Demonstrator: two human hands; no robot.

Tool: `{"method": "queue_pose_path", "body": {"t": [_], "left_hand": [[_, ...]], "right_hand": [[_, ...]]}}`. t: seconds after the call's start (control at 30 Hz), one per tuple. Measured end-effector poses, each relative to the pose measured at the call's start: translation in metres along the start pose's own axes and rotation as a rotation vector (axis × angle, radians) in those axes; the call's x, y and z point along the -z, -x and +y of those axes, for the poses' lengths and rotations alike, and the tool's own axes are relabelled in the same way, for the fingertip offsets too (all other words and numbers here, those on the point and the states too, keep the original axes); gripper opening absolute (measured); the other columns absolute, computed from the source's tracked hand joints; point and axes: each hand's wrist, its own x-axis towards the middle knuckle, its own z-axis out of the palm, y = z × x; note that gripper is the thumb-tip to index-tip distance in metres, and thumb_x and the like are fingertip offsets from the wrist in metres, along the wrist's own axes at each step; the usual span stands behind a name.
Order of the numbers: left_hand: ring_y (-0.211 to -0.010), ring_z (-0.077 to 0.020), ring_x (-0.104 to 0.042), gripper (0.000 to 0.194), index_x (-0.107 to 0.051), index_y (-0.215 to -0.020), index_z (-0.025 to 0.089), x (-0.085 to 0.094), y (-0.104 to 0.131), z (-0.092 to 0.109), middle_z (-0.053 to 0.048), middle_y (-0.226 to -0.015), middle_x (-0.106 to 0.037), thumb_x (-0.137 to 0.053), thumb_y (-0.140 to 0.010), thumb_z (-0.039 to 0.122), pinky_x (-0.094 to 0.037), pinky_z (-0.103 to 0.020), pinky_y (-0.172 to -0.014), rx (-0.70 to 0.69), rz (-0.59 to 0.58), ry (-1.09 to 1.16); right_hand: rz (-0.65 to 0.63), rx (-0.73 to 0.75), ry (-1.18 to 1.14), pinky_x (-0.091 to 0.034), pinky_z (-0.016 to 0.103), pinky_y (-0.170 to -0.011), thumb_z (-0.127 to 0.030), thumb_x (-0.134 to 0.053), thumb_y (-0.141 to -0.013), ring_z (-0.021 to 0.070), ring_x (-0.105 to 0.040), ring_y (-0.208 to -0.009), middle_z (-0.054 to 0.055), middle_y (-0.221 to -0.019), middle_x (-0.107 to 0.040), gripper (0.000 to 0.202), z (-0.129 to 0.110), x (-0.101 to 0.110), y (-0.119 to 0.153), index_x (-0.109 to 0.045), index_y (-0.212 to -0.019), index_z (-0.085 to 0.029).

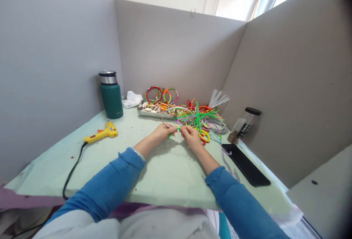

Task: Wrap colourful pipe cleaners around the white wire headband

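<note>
Both hands meet above the middle of the table. My left hand point(164, 132) has its fingers closed round a small green strip point(178, 128), and a thin greyish strand rises beside it. From the right, my right hand point(190, 135) pinches the other end of the same green strip. Just beyond the hands lies a pile of coloured fuzzy strips point(200, 116), green, yellow, red, purple and grey. A metal tray point(156, 114) of small flat pieces stands behind the left hand, with several coloured rings point(154, 95) at its back edge.
A yellow glue gun point(101, 135) with a black cord lies on the left of the table point(170, 184). Behind it stands a green bottle point(111, 99), near white tissue point(133, 99). At right are a black phone point(246, 165) and a clear black-lidded container point(246, 123). Grey partitions enclose three sides.
</note>
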Motion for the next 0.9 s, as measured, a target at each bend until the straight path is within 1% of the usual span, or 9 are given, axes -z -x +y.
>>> {"method": "queue_pose_path", "body": {"t": [0.1,0.23,0.4,0.53,0.73,0.83,0.9], "left_hand": [[-0.034,-0.0011,-0.023,0.037,-0.057,-0.068,0.013,0.0008,0.0016,0.0009,0.002,-0.055,-0.05,-0.067,-0.062,0.049,-0.011,-0.021,-0.034,0.036,-0.037,0.039],[-0.035,-0.0011,-0.023,0.037,-0.056,-0.067,0.013,0.0007,0.0024,0.0022,0.003,-0.054,-0.048,-0.066,-0.063,0.048,-0.01,-0.021,-0.035,0.062,-0.051,0.045],[-0.036,-0.0024,-0.027,0.033,-0.054,-0.064,0.014,-0.0005,0.0019,0.0018,0.003,-0.053,-0.047,-0.064,-0.065,0.045,-0.013,-0.02,-0.035,-0.016,-0.023,-0.02],[-0.036,-0.0029,-0.027,0.036,-0.054,-0.064,0.013,-0.0011,0.0008,-0.0015,0.004,-0.05,-0.044,-0.062,-0.066,0.049,-0.015,-0.021,-0.035,-0.035,-0.062,-0.022],[-0.035,-0.002,-0.024,0.044,-0.056,-0.075,0.013,-0.0024,0.0018,-0.0007,0.003,-0.056,-0.047,-0.056,-0.07,0.056,-0.014,-0.02,-0.034,0.023,-0.054,0.014],[-0.036,-0.0031,-0.027,0.043,-0.056,-0.073,0.013,-0.0026,0.0019,-0.0002,0.003,-0.055,-0.047,-0.057,-0.069,0.056,-0.013,-0.02,-0.034,0.044,-0.031,0.017],[-0.036,-0.0033,-0.025,0.043,-0.054,-0.07,0.013,-0.0027,0.0014,-0.0013,0.004,-0.05,-0.042,-0.058,-0.069,0.056,-0.013,-0.021,-0.034,0.057,-0.031,0.023]], "right_hand": [[0.002,0.007,0.019,-0.029,0.023,-0.044,-0.043,-0.054,-0.076,0.0096,-0.038,-0.046,-0.003,-0.052,-0.047,0.028,-0.001,-0.0002,0.0007,-0.053,-0.062,-0.019],[-0.001,0.002,0.035,-0.029,0.023,-0.045,-0.045,-0.054,-0.076,0.0102,-0.039,-0.047,-0.003,-0.052,-0.047,0.029,-0.0013,0.0,0.0008,-0.053,-0.063,-0.019],[-0.036,0.021,0.033,-0.029,0.023,-0.044,-0.043,-0.051,-0.079,0.0095,-0.038,-0.045,-0.003,-0.053,-0.047,0.028,-0.0021,0.001,0.0021,-0.051,-0.063,-0.019],[-0.076,0.04,0.088,-0.03,0.023,-0.045,-0.043,-0.051,-0.079,0.0096,-0.039,-0.045,-0.004,-0.053,-0.048,0.027,-0.005,0.0015,0.0032,-0.054,-0.068,-0.019],[-0.027,0.042,0.108,-0.03,0.023,-0.046,-0.045,-0.053,-0.077,0.0099,-0.039,-0.046,-0.004,-0.052,-0.048,0.028,-0.0062,0.0009,0.0024,-0.055,-0.067,-0.019],[-0.033,0.04,0.099,-0.03,0.023,-0.046,-0.043,-0.053,-0.077,0.0101,-0.039,-0.047,-0.003,-0.053,-0.048,0.026,-0.0055,0.0003,0.002,-0.056,-0.067,-0.019],[-0.033,0.035,0.096,-0.029,0.023,-0.046,-0.043,-0.054,-0.077,0.0103,-0.039,-0.048,-0.003,-0.053,-0.048,0.026,-0.0045,0.0003,0.0017,-0.056,-0.068,-0.019]]}}
